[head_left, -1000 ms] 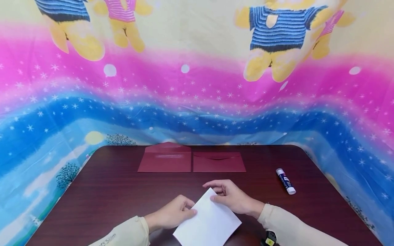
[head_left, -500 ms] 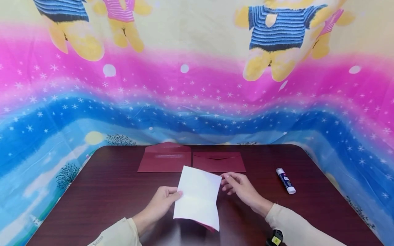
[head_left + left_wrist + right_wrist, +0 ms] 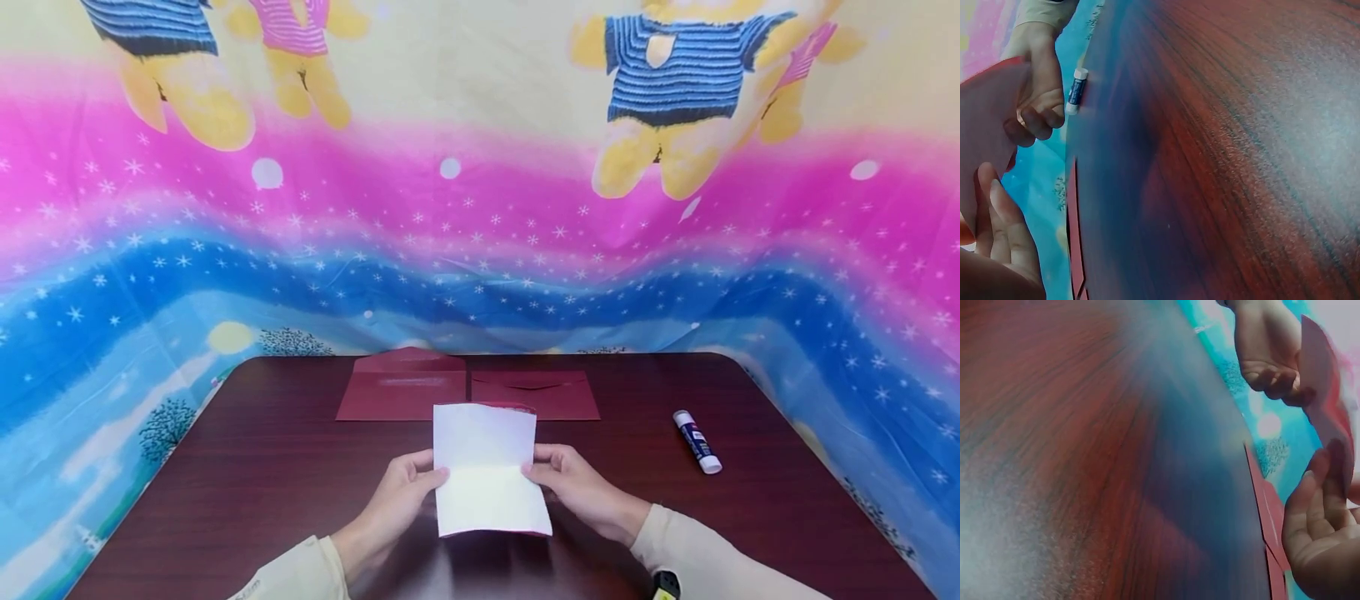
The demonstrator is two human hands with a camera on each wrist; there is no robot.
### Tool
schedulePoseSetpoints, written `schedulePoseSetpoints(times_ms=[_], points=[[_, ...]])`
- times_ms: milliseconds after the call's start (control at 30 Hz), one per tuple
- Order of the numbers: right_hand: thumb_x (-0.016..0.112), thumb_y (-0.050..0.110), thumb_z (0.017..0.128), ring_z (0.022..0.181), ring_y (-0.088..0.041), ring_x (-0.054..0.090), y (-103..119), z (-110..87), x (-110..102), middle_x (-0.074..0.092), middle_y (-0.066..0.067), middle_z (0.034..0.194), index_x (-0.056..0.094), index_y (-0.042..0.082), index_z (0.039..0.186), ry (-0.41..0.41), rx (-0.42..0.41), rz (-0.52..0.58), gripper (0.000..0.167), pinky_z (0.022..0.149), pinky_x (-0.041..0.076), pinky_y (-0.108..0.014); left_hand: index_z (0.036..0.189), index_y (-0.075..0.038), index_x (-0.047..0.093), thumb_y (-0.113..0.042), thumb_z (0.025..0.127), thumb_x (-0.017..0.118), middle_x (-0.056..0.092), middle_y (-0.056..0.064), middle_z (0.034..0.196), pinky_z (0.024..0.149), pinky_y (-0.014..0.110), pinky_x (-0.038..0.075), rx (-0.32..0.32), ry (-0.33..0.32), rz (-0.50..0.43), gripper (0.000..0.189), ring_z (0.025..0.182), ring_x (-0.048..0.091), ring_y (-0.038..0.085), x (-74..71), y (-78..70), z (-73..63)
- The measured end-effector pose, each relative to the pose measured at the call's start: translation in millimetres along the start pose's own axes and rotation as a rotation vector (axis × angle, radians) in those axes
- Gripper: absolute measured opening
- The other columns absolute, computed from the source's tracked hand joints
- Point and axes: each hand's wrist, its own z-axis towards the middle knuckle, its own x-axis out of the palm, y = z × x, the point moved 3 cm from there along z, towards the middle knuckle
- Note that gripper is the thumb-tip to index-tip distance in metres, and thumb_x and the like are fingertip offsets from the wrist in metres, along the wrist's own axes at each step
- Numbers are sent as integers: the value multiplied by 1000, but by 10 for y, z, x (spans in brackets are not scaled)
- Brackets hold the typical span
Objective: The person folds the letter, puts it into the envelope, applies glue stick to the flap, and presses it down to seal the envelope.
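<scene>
A white folded card with red on its other side is held up above the table, upright and creased across its middle. My left hand pinches its left edge near the crease, thumb in front. On the opposite edge my right hand pinches it the same way. The left wrist view shows the card between both hands, with red along its top edge. In the right wrist view the card is seen nearly edge-on, bent, its fingers of support behind it.
At the table's back lie two dark red envelopes, the left envelope with its flap up and the right envelope with its flap down. A glue stick lies to the right on the brown table. A patterned cloth hangs behind.
The card was low and slanted, then raised and turned upright. My right hand came away from its top corner and now grips the right edge. Envelopes and glue stick stay put.
</scene>
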Motion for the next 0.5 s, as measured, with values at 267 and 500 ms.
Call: schedulePoseSetpoints(times_ms=[267,500], points=[[52,18,105,100,-7,70,5,38,-70,74,3,113,60,3,131,42,1,170,31,87,57,-25,136,12,52,-8,98,53,76,-1,96,63,24,54,-13,81,-119,43,75,70,10,-6,-75,-22],[47,14,105,95,-5,67,14,22,-76,72,6,112,73,24,111,88,2,224,28,79,55,-21,121,4,68,-4,97,51,75,0,105,64,25,54,-4,142,-145,31,77,68,12,-25,-72,-55]])
